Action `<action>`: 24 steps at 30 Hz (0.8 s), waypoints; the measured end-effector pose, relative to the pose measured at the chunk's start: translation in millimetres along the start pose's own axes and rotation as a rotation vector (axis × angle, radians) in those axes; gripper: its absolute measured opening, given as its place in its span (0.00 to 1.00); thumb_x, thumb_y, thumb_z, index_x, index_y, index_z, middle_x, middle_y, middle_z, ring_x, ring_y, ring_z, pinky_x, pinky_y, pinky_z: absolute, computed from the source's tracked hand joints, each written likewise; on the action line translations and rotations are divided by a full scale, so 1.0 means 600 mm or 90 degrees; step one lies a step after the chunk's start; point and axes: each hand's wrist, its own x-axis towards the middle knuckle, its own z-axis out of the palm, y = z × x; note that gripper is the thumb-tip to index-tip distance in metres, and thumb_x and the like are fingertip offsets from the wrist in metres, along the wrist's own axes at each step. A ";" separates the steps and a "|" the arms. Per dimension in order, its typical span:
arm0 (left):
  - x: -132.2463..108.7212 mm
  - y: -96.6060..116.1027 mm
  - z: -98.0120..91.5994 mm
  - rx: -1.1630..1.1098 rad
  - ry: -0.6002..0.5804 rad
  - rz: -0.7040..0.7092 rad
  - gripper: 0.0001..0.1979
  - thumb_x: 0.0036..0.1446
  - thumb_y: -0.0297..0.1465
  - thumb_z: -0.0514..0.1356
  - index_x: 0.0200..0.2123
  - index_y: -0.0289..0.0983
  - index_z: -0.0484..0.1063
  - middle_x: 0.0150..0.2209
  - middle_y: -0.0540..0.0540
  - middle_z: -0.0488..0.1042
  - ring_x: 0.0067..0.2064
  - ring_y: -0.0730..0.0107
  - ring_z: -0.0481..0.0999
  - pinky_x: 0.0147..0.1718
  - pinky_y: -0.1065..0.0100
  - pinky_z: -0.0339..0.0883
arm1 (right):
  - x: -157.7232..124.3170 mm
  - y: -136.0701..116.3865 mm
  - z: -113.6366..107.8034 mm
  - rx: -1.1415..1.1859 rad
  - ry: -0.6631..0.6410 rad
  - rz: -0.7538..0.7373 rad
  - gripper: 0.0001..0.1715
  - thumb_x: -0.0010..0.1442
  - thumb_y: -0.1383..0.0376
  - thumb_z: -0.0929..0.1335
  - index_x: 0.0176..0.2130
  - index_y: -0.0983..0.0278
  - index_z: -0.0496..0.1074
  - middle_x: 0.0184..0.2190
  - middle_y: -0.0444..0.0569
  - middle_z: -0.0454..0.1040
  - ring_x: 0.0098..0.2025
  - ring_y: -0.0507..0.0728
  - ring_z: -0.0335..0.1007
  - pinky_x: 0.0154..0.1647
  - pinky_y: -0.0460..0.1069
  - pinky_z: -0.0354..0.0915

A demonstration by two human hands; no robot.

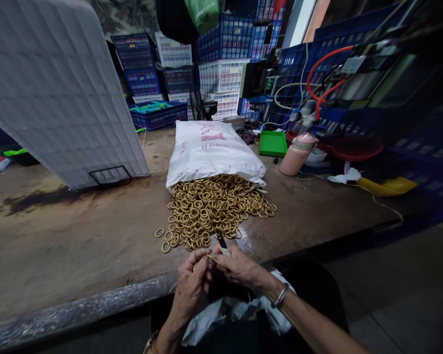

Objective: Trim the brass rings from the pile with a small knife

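My left hand is closed at the table's front edge, with its fingers pinched on a gold-coloured ring that shows only in part. Touching or almost touching it, my right hand is wrapped round a small knife, whose dark blade points up and away from me. Just beyond both hands lies a heap of gold-coloured rings. They spill from the open mouth of a white sack with red print, which lies on its side. Several rings sit loose at the heap's left edge.
A tall white padded panel stands on the table at left. To the right are a green tray, a pink bottle, a red dish and a yellow scoop. Blue crates are stacked behind.
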 end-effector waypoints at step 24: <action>-0.015 0.013 0.006 -0.054 -0.080 -0.043 0.16 0.47 0.43 0.60 0.28 0.37 0.62 0.20 0.56 0.63 0.17 0.83 0.57 0.14 0.79 0.48 | 0.025 0.009 0.004 -0.244 0.190 -0.111 0.11 0.58 0.64 0.58 0.27 0.65 0.63 0.17 0.39 0.62 0.21 0.48 0.58 0.25 0.43 0.56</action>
